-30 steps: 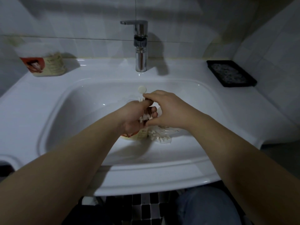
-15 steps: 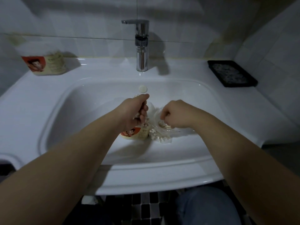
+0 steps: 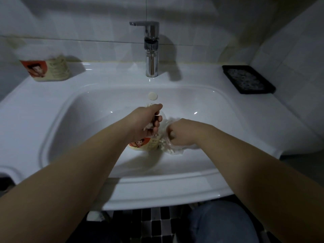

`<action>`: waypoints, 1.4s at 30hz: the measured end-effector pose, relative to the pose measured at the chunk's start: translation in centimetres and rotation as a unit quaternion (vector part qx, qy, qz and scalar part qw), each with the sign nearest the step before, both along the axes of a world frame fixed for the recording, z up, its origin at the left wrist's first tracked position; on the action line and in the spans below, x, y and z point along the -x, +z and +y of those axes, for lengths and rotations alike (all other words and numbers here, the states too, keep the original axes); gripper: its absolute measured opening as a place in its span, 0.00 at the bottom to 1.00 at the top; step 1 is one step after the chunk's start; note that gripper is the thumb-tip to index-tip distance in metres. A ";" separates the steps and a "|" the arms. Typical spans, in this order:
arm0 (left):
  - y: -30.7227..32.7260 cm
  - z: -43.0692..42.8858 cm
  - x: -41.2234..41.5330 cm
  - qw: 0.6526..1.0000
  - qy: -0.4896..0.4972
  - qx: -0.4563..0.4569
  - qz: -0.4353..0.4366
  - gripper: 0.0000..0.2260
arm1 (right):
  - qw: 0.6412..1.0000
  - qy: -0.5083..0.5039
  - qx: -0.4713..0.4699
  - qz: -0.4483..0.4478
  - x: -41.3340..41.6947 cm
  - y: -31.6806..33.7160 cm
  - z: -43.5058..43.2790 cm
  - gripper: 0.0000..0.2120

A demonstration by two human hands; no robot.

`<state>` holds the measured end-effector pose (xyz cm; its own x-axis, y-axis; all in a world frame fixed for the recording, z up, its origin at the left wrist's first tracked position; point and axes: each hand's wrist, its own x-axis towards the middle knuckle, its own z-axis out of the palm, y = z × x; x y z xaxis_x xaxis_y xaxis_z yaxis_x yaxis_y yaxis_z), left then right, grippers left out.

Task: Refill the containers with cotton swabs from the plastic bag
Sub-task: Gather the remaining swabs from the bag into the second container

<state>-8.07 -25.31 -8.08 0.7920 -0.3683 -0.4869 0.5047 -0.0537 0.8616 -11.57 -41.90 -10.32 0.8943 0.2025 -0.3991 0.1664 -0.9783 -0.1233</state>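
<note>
Container (image 3: 144, 146) sits in the sink (image 3: 87, 130) basin, roughly centre, on the front slope. We only see its lower label band; the mouth is hidden under the left hand (image 3: 145, 122). Left hand is clenched round a bundle of cotton swabs (image 3: 147, 128) held over the container, with white tips poking out above the thumb and below the fingers. Count unreadable.

Plastic bag (image 3: 171, 149) lies right against the container's right side, clear film with loose swabs showing through at its lower edge. Right hand (image 3: 179, 135) is fisted on the bag, film bunched round the knuckles. Its fingertips are tucked out of sight, so we can't tell if swabs are in that grip too. Thin gap between the two hands.

Light is dim, and the film's edges are hard to trace against white porcelain. Second container (image 3: 47, 69) stands on the back left ledge, blurred, top washed out. Faucet (image 3: 151, 50) is at back centre, overflow cap (image 3: 152, 95) below it on the rear wall. Black tray (image 3: 249, 79) is on the back right ledge, contents grainy and unidentifiable.

Basin has open room left and right of the hands. Front rim runs under both forearms. Below it are a checkered floor (image 3: 154, 225) and a denim knee (image 3: 222, 223), cut off by the frame.
</note>
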 end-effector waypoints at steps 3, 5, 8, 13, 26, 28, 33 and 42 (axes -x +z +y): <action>0.0 0.0 0.0 1.000 -0.009 -0.009 -0.005 0.10 | 1.000 0.000 -0.007 0.006 0.1 -0.2 0.2 0.12; 0.0 0.0 0.0 1.000 -0.011 -0.011 -0.008 0.10 | 1.000 0.001 -0.002 -0.008 0.0 0.0 0.3 0.13; 0.0 0.0 0.0 1.000 -0.012 -0.017 -0.017 0.10 | 1.000 -0.002 0.008 -0.026 -0.1 0.4 0.3 0.15; -0.2 -0.1 0.1 0.998 -0.021 -0.039 -0.041 0.10 | 0.999 -0.016 0.015 -0.031 -0.1 1.0 -0.1 0.12; -0.7 -0.4 0.4 0.981 -0.069 -0.094 -0.157 0.10 | 0.998 -0.047 -0.011 -0.048 0.1 2.2 0.0 0.11; -0.8 -0.3 0.5 0.947 -0.088 -0.175 -0.253 0.12 | 0.996 -0.064 -0.031 -0.052 0.2 2.6 0.0 0.08; -1.4 -0.4 0.2 0.865 -0.141 -0.323 -0.357 0.21 | 0.991 -0.075 -0.095 -0.056 0.5 3.0 -0.3 0.08; -1.0 -0.2 0.2 0.906 -0.102 -0.288 -0.292 0.07 | 0.975 -0.119 -0.157 -0.103 0.8 4.1 -1.5 0.06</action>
